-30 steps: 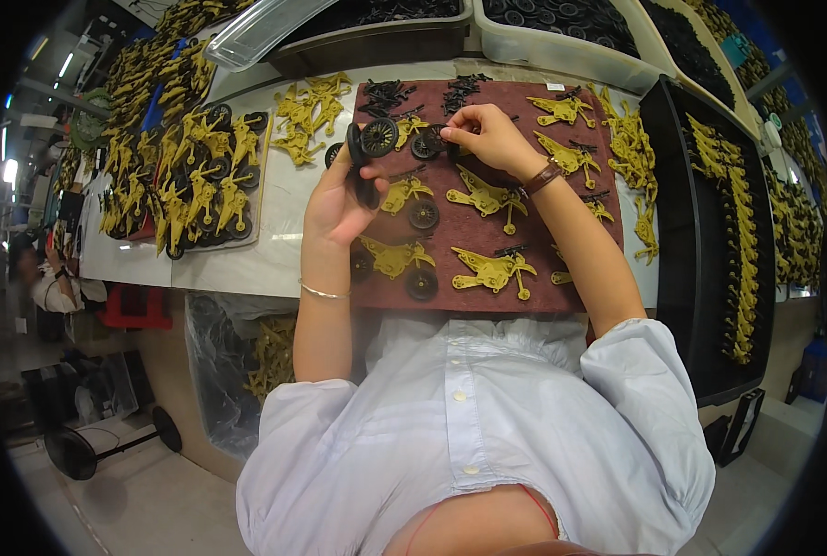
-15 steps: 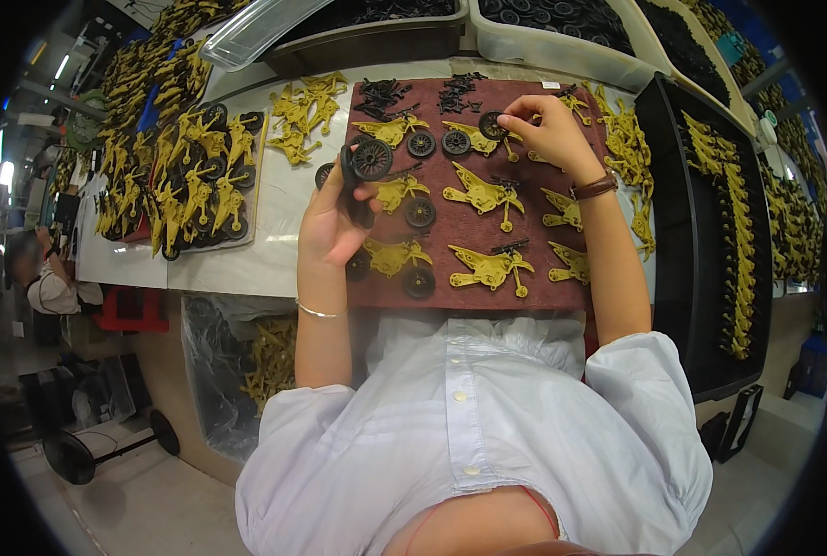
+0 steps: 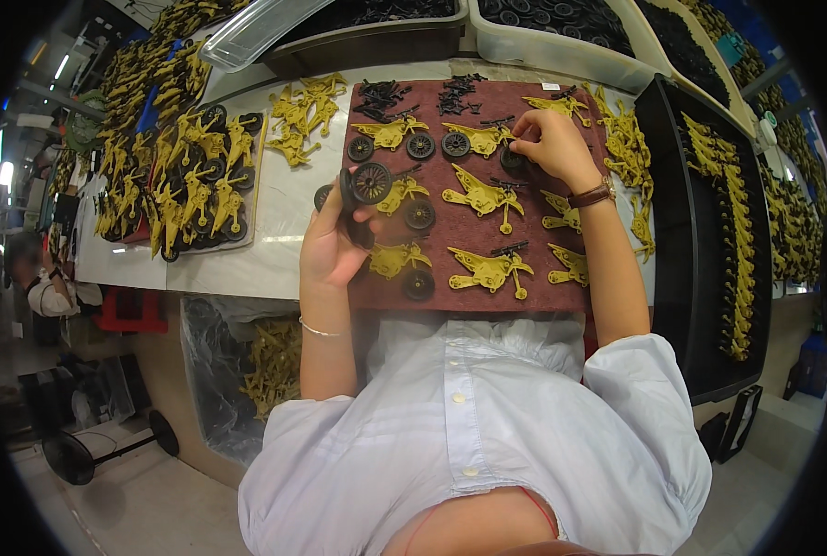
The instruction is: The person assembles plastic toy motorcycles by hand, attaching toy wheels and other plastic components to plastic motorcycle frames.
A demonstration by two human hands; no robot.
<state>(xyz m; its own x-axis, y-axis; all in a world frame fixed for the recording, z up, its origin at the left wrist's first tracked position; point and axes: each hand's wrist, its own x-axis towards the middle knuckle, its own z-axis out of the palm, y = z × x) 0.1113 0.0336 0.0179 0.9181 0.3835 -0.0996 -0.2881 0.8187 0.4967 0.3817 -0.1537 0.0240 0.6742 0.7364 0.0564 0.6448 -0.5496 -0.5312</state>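
My left hand (image 3: 333, 243) is closed around several black spoked toy wheels (image 3: 373, 183), held over the left edge of the dark red mat (image 3: 441, 296). Further right and farther back, my right hand (image 3: 554, 146) pinches one black wheel (image 3: 513, 161) at the right end of a yellow toy motorcycle body (image 3: 484, 139). Another wheel (image 3: 455, 144) lies at that body's left end. More yellow motorcycle bodies (image 3: 484, 193) lie in rows on the mat. Those in the left column have wheels (image 3: 420, 146) beside them, partly hidden by my left hand.
Small black parts (image 3: 383, 96) lie at the mat's far edge. Bins of black parts and wheels (image 3: 562, 48) stand behind. A black tray (image 3: 682, 232) with yellow parts is on the right. Assembled yellow pieces with wheels (image 3: 200, 176) are heaped at left, and a person (image 3: 50, 287) is beyond.
My right hand, with its wheel, has moved slightly right and nearer, to the right end of the yellow body. My left hand still holds its wheels and has barely shifted.
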